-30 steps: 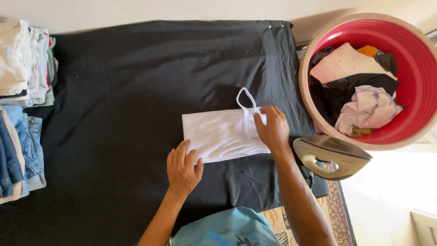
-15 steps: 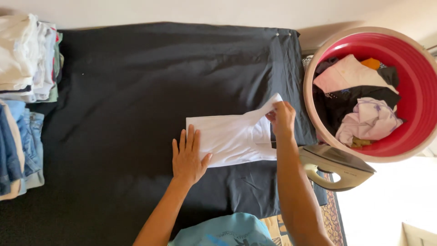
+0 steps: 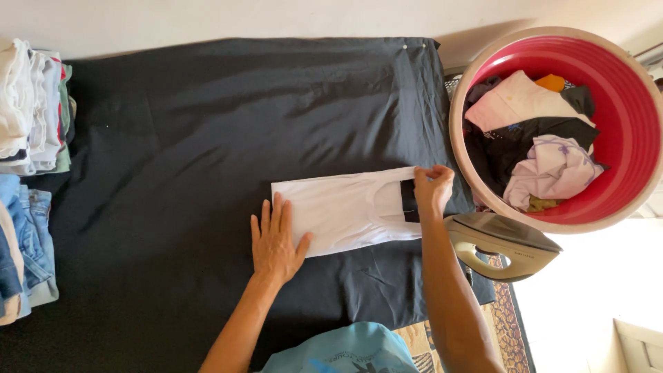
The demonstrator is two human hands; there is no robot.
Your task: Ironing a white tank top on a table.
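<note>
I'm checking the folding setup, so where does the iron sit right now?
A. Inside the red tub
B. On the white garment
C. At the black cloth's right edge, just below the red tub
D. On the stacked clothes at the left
C: the iron rests at the right edge of the black cloth, just below the red tub, clear of the white garment.

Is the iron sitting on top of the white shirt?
No, the iron stands off to the side of the white shirt, near the red basket, and does not touch it.

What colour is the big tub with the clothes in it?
The tub is red inside, seen in the head view.
</note>
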